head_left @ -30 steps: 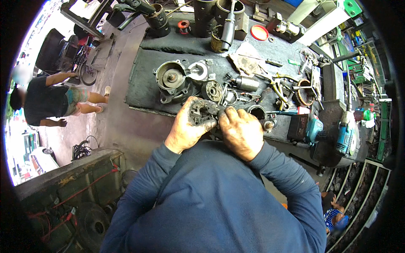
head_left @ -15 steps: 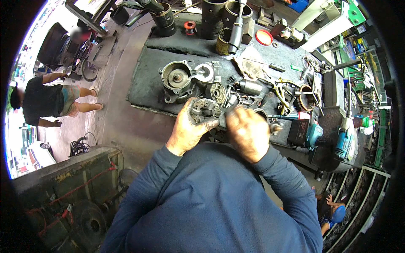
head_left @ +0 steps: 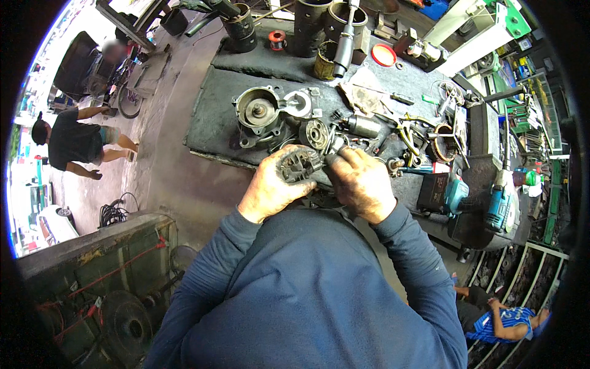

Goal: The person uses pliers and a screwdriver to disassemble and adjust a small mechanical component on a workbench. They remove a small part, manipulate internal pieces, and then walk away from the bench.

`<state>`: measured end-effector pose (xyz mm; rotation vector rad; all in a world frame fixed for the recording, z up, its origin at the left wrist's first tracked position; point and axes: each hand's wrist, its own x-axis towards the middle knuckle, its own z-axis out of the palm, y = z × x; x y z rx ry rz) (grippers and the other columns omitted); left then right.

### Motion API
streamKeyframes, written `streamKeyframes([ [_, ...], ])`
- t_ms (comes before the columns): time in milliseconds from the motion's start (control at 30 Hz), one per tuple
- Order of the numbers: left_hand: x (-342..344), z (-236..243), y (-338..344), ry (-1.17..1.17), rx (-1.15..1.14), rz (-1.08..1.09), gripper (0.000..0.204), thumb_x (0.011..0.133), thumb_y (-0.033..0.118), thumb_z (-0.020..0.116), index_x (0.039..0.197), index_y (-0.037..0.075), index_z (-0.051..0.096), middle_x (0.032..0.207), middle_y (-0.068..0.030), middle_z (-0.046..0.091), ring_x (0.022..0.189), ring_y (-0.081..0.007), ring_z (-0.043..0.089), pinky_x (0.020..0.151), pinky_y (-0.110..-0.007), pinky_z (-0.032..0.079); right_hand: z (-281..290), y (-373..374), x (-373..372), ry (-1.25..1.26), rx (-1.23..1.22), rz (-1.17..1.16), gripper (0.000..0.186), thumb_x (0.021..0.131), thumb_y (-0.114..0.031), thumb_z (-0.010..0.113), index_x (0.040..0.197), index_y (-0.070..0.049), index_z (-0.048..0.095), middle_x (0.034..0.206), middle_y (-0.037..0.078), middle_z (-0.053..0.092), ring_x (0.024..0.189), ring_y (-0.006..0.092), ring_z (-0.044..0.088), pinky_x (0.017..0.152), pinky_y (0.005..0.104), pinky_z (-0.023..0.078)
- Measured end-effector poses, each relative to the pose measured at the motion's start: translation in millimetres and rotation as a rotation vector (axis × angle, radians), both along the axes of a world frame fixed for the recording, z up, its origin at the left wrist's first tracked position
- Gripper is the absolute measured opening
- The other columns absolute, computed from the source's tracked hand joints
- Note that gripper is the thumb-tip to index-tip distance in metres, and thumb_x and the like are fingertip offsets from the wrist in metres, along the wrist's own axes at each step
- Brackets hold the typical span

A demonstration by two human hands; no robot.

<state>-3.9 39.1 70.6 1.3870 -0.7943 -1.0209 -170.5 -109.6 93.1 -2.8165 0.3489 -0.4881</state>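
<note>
- Grey metal, leftmost: saw an open housing (head_left: pixel 258 123) mouth-up on the tabletop (head_left: pixel 212 111), probably for easy access.
- Gripped a toothed ring part (head_left: pixel 300 166) in the left hand (head_left: pixel 265 187) at the near edge, presumably to steady it; saw more of its side than half a second earlier.
- Curled the right hand (head_left: pixel 362 184) close beside it; could not tell its contents.

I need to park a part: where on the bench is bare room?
The bench is bare between its left edge and the round housing, and behind that, toward the dark pots. It is crowded from the housing rightward, past the cylinder to the black box. The left hand, holding a toothed part, and the right hand crowd the near edge.
</note>
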Motion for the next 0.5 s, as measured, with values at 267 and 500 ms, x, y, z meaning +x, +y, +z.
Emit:
streamKeyframes([
  [267,1,11,6,-0.090,0.043,-0.017,0.038,0.085,0.007,0.087,0.119,0.000,0.071,0.112,-0.0068,0.077,0.099,-0.0122,0.069,0.092,-0.029,0.056,5,5,-6,0.099,-0.044,0.047,0.024,0.076,-0.020,0.070,0.098,-0.010,0.071,0.099,0.008,0.066,0.090,0.0268,0.067,0.074,0.0411,0.057],
  [500,7,14,5,-0.206,0.004,-0.009,0.041,0.086,0.017,0.087,0.119,0.000,0.071,0.109,-0.0078,0.078,0.098,-0.0131,0.070,0.092,-0.032,0.056,19,7,-12,0.033,-0.146,-0.008,0.026,0.074,-0.017,0.072,0.100,-0.010,0.070,0.098,0.007,0.065,0.087,0.0263,0.066,0.071,0.0400,0.056],
])
